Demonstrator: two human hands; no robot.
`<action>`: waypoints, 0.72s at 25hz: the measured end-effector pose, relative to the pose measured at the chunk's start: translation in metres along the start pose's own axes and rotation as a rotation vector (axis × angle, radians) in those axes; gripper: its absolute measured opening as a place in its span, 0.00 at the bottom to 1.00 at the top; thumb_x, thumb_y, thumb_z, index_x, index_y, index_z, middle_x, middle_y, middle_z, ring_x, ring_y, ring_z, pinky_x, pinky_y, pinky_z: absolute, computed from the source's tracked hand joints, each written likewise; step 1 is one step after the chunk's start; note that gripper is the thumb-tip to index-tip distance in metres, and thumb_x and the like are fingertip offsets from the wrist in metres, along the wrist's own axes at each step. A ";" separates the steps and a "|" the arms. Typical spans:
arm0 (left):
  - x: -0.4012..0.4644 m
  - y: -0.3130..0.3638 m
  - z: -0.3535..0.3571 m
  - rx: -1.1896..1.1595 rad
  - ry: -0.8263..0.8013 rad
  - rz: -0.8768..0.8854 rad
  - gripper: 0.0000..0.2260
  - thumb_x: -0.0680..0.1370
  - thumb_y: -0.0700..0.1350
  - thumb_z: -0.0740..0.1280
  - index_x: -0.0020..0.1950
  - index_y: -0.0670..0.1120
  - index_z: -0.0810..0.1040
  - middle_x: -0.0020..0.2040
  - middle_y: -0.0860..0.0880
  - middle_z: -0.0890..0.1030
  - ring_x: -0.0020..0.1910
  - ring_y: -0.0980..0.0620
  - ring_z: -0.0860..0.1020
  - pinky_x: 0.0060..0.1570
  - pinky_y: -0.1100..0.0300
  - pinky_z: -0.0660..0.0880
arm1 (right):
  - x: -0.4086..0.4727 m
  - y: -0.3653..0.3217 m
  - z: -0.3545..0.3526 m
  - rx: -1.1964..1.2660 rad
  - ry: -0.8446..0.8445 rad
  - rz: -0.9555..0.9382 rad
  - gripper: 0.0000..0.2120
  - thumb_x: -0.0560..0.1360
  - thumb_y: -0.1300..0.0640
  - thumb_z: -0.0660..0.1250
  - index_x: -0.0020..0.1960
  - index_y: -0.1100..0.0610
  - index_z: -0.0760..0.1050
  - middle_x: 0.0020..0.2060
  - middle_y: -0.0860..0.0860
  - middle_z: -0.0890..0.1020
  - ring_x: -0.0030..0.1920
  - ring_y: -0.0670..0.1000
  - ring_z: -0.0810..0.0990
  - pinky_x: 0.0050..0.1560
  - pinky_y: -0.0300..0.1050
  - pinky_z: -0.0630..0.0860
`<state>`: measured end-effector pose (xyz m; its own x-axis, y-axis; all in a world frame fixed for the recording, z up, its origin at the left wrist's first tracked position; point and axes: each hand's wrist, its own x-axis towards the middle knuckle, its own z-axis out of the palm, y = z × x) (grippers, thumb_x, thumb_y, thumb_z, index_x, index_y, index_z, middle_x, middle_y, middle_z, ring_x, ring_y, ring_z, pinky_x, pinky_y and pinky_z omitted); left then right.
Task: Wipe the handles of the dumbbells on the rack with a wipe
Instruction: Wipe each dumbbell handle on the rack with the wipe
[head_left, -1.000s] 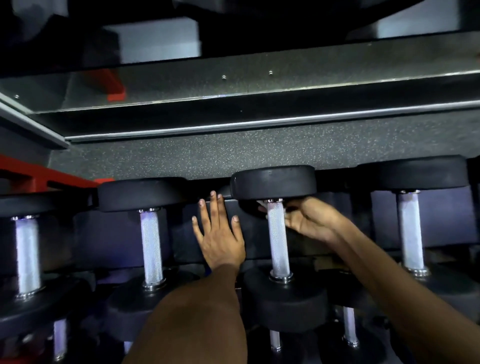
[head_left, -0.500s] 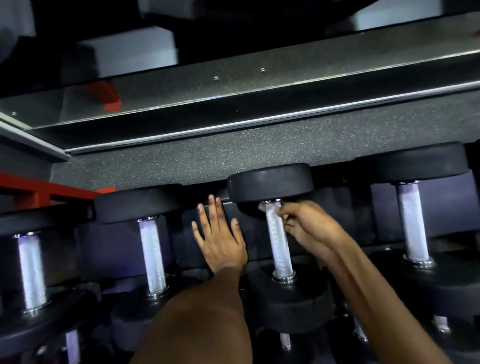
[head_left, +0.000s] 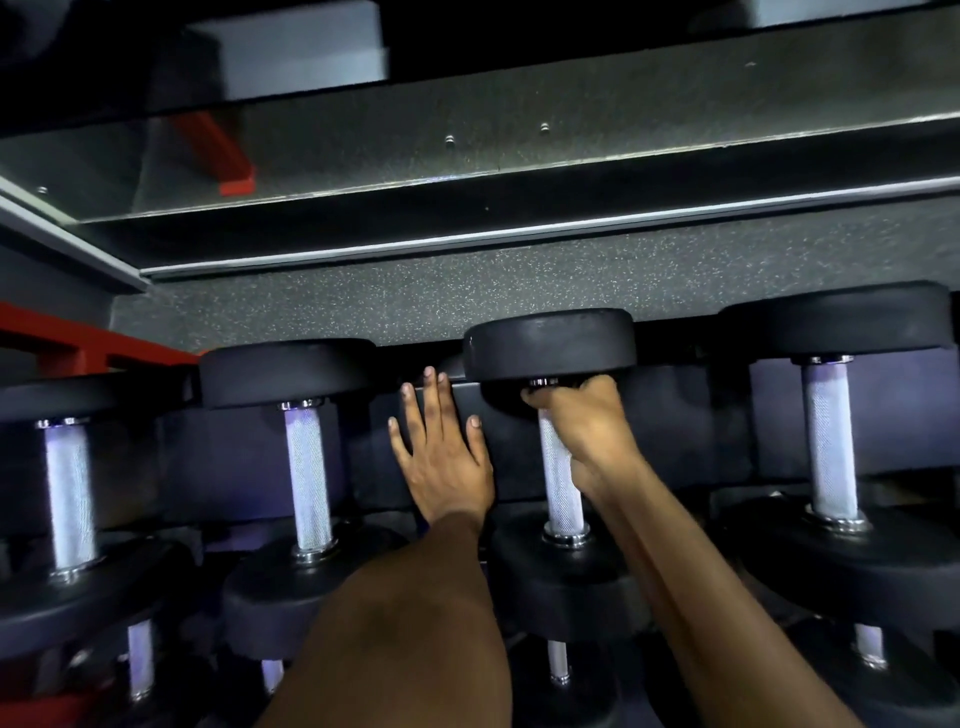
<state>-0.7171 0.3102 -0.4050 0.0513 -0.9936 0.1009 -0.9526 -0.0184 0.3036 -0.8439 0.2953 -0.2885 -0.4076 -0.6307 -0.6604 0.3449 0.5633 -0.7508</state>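
At the far left a dumbbell handle (head_left: 70, 499) stands between its two black weights, and no hand is on it. Next to it the second handle (head_left: 309, 478) is also free. From this picture I cannot tell if these two handles are already wiped or not.

Then comes the left hand (head_left: 441, 457). It lies flat against the dark panel of the rack (head_left: 675, 431), between the second and the third dumbbell, with straight, spread fingers, and it holds nothing. I think it only supports the person.

To the right of it is the third handle (head_left: 558, 483). The right hand (head_left: 587, 421) grips the upper end of this handle, just under the black weight (head_left: 550, 345), with the fingers curled around the metal. The wipe must be inside this grip, but it is hidden and I cannot see it. The lower part of the handle is bare, so I judge that the wiping of this handle is in progress and the stroke down to the bottom collar is not yet done.

At the far right the fourth handle (head_left: 828, 441) is untouched. Below, more short handles (head_left: 558, 660) of a lower row are visible, so much work seems to be left.
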 end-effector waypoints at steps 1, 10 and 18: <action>0.001 0.000 0.001 -0.004 0.006 0.003 0.26 0.80 0.52 0.51 0.78 0.45 0.59 0.78 0.51 0.59 0.77 0.48 0.54 0.73 0.47 0.47 | 0.002 0.002 0.005 -0.005 0.100 0.025 0.10 0.60 0.65 0.76 0.40 0.60 0.78 0.38 0.54 0.82 0.41 0.53 0.81 0.47 0.48 0.79; 0.007 0.005 -0.025 0.036 -0.279 0.012 0.27 0.81 0.50 0.49 0.78 0.41 0.56 0.79 0.46 0.55 0.78 0.43 0.54 0.74 0.43 0.52 | -0.055 -0.009 -0.023 -0.521 0.069 -0.388 0.07 0.71 0.64 0.69 0.42 0.54 0.83 0.36 0.48 0.83 0.38 0.44 0.79 0.41 0.35 0.74; -0.010 0.035 -0.241 -1.181 -0.827 -0.577 0.12 0.82 0.36 0.56 0.46 0.39 0.78 0.27 0.49 0.80 0.23 0.56 0.77 0.22 0.68 0.71 | -0.183 -0.063 0.001 -0.286 -0.226 -0.307 0.14 0.74 0.71 0.65 0.45 0.52 0.74 0.38 0.54 0.77 0.34 0.50 0.76 0.31 0.43 0.77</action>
<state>-0.6784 0.3466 -0.1676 -0.2377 -0.6731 -0.7003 -0.0731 -0.7065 0.7039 -0.7906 0.3746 -0.1204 -0.2492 -0.8736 -0.4180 -0.0223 0.4366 -0.8994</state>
